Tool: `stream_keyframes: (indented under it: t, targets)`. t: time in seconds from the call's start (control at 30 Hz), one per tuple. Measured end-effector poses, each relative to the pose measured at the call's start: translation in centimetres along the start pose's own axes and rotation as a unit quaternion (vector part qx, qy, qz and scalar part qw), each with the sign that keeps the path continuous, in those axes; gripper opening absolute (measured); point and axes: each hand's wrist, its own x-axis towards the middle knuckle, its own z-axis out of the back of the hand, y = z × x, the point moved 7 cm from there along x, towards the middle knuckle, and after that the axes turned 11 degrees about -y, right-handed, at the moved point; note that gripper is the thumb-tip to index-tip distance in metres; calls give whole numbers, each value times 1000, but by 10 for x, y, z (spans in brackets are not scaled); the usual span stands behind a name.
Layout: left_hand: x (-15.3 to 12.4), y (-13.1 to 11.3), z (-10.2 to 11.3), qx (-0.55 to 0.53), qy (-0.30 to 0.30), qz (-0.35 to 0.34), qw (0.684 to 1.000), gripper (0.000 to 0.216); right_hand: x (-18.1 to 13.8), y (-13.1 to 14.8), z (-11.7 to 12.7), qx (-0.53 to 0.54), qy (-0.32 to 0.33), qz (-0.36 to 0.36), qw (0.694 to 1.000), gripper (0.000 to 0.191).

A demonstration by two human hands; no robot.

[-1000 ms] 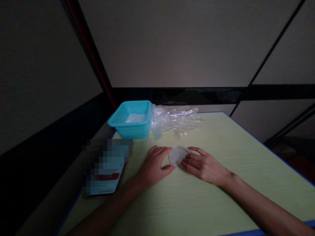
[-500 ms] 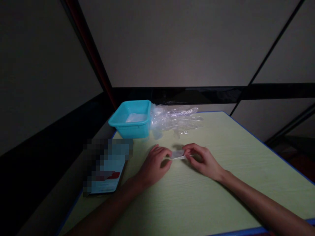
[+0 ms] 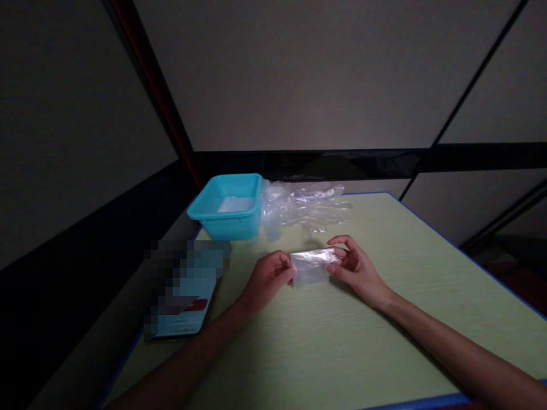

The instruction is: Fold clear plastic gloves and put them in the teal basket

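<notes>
A small clear plastic bag (image 3: 310, 267) with a shiny upper edge is stretched between my two hands, above the middle of the table. My left hand (image 3: 269, 277) pinches its left edge between thumb and fingers. On the other side, my right hand (image 3: 352, 266) grips the right edge with the thumb in front, its index finger raised and curved away from the plastic. Whether anything lies inside the bag I cannot make out.
A turquoise plastic basket (image 3: 228, 226) with something white inside stands at the back left. Beside it lies crumpled clear plastic (image 3: 305, 205). A phone or tablet (image 3: 182, 322), partly blurred out, rests at the left edge of the pale green table (image 3: 307, 353).
The plastic was a narrow strip held low between my fingers; now its broad face is turned toward me. My right index finger has lifted, and the hands have shifted slightly.
</notes>
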Motion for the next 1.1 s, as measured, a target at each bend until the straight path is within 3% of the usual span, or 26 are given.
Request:
stream_keyframes:
  t: [0.23,0.33,0.83,0.93,1.1]
  targets:
    - [-7,3,-12,-83,32,77,993,18,0,-6,-2,14,-27,-32,999,40]
    - [-9,5,-15,-68,43,100,992,19,-1,-8,-1,29,-27,-50,998,43]
    - [-6,13,-8,-70,-11,130,989,22,-3,-24,-7,78,9,-101,992,52]
    - [-7,13,-9,-77,10,148,986,24,-4,-22,-8,70,36,-109,991,52]
    - [-7,18,-4,-78,-8,204,976,25,-1,-19,-19,60,128,-138,980,52]
